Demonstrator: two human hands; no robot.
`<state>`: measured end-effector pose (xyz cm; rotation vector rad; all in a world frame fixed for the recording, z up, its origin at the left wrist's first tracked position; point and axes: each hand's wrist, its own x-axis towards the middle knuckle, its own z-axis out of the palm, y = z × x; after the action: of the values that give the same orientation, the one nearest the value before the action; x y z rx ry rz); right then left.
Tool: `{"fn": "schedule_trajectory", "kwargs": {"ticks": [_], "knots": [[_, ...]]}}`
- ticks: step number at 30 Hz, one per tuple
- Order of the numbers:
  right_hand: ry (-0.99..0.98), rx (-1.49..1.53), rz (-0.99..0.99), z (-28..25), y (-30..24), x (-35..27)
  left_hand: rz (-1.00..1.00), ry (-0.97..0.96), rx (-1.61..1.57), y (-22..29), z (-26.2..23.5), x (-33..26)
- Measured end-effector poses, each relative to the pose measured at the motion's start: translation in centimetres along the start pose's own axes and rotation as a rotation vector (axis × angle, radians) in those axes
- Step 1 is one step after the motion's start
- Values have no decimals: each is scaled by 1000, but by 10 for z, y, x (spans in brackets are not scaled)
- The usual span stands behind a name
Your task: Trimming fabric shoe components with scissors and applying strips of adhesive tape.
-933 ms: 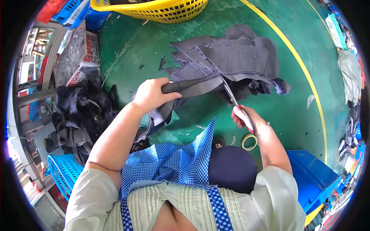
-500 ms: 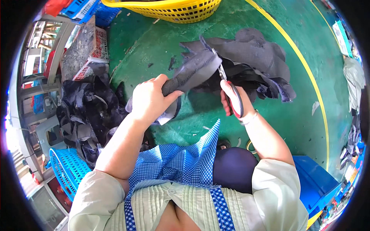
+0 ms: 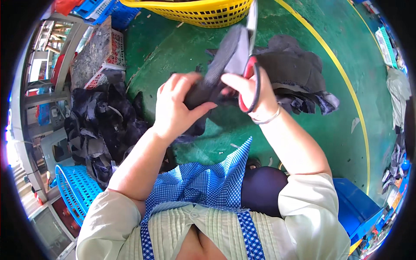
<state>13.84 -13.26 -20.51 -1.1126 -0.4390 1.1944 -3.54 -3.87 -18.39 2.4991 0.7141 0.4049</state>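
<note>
My left hand (image 3: pixel 173 106) is closed round the lower end of a dark grey fabric piece (image 3: pixel 219 65), which stands up from it, folded, with a paler inner face. In my right hand (image 3: pixel 260 97) is a pair of scissors (image 3: pixel 251 32) with red and black handles. Their blades point away from me along the right edge of the fabric; motion blurs them. My right fingertips are right beside the piece, and I cannot tell if they touch it. Beyond the hands, a stack of similar grey fabric pieces (image 3: pixel 297 65) lies on the floor.
A heap of dark fabric scraps (image 3: pixel 106 134) lies at the left by a blue basket (image 3: pixel 78 186). A yellow basket (image 3: pixel 203 15) is at the far side. At the right stands a blue bin (image 3: pixel 353 208). A yellow line (image 3: pixel 342 78) curves across the green floor.
My right hand has moved left and away from me, close to my left hand. The scissors have swung upright, and the fabric piece is tilted more steeply.
</note>
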Motion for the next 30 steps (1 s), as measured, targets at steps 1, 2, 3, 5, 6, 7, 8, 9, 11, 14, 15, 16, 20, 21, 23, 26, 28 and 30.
{"fn": "schedule_trajectory", "kwargs": {"ticks": [1,2,3,5,6,7,8,9,11,14,15,16,20,21,23,26,28,30], "knots": [[36,-79,-49,-3,-10,3,38,163,-138,-10,6,1],[23,-115,-290,1,-21,11,-8,187,-188,-27,2,-3],[-16,-96,-326,-1,-41,10,-124,186,-408,-47,1,-9],[22,-71,-490,-15,-75,17,-480,-132,-1195,-77,-1,-20],[14,-9,-596,-26,-86,25,-420,-364,-1162,-93,4,-26],[185,14,-566,-45,-97,29,-468,-580,-941,-88,12,-27],[229,-60,-620,-63,-103,33,-561,-748,-703,-78,21,-25],[229,-261,-732,-77,-100,30,-463,-743,-663,-64,27,-23],[367,-111,-630,-99,-87,31,-488,-790,-701,-64,30,-19],[561,-101,-523,-145,-52,26,-458,-684,-579,-63,29,-10],[630,-164,-467,-158,-43,22,-365,-650,-484,-59,29,-4],[700,-225,-405,-173,-31,16,-345,-685,-323,-50,27,5],[1008,-503,-209,-216,22,-10,-202,-723,96,-31,54,5],[1048,-465,-249,-222,26,-13,-197,-732,108,-31,60,4],[1113,-374,-317,-211,21,-24,-242,-700,65,-33,63,1],[1046,-123,-530,-163,-20,-48,-319,-648,-16,-35,57,-5],[554,-319,-426,-132,-15,-77,-356,-629,-46,-38,54,-9],[106,-221,213,-105,-7,-102,-372,-627,-59,-42,52,-9]]}}
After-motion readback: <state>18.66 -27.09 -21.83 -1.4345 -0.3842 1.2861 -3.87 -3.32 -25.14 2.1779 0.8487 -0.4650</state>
